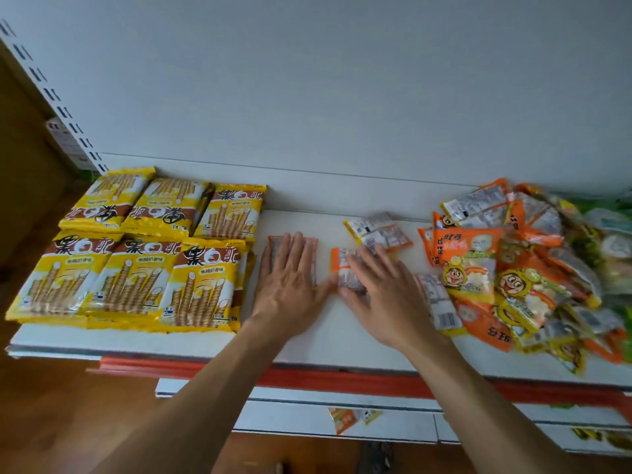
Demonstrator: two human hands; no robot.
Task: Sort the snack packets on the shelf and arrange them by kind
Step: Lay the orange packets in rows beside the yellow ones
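Note:
Yellow wafer-roll packets (136, 268) lie in two neat rows at the shelf's left end. My left hand (290, 282) rests flat, fingers apart, on an orange packet (313, 248) lying face down. Beside it, my right hand (383, 289) presses flat on a second orange packet (338, 261), also face down. A yellow packet and an orange packet (379, 230) lie just behind my right hand. A mixed heap of orange and yellow packets (506, 268) fills the right side, with another face-down packet (441, 306) at its near edge.
The white shelf (328, 340) has a red strip (342, 378) along its front edge and a white back panel. Green packets (612, 234) sit at the far right. One orange packet (352, 417) lies on a lower shelf below.

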